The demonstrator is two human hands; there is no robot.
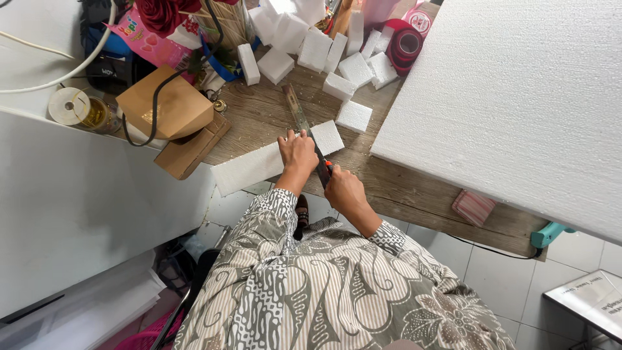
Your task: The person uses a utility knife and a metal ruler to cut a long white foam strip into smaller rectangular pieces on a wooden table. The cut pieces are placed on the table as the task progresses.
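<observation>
Cutting was underway: the left hand pressed fingers flat on the ruler over the foam strip. The right hand was clamped on a knife just beside those fingers; next came a steady pull along the edge.

Brown cardboard box at the left end of the wooden bench, tilted, lid shut, black cable draped across it. Flatter brown cardboard piece right beneath, jutting over the bench edge. Pink packet with coloured print and small hearts behind the box, near the top left, partly under red artificial roses. Round red ribbon spool at the top centre-right, with a round white-and-red label just beyond it. Small pink striped packet flat on the bench near the big white foam sheet. Grey-white printed sheet at the bottom right, low by the tiled floor, lettering too small to tell.
</observation>
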